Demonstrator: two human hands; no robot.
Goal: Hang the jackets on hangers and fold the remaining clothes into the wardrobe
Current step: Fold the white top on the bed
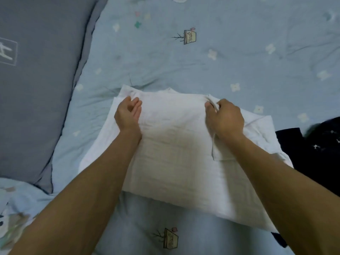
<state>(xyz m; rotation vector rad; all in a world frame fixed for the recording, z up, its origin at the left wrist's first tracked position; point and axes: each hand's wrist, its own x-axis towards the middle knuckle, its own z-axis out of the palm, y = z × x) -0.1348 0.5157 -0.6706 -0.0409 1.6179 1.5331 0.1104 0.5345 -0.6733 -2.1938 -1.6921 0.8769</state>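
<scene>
Your right hand [225,117] pinches a fold of the white garment [171,144] near its collar edge, while your left hand [128,113] rests with loosely curled fingers on the opposite shoulder, holding nothing. Draw the pinched flap inward toward your left hand, keeping the edge straight. The garment lies under both hands on a pale blue patterned quilt [239,61]; a dark garment [316,150] sits just beyond your right wrist, a grey pillow [36,89] well outside your left
</scene>
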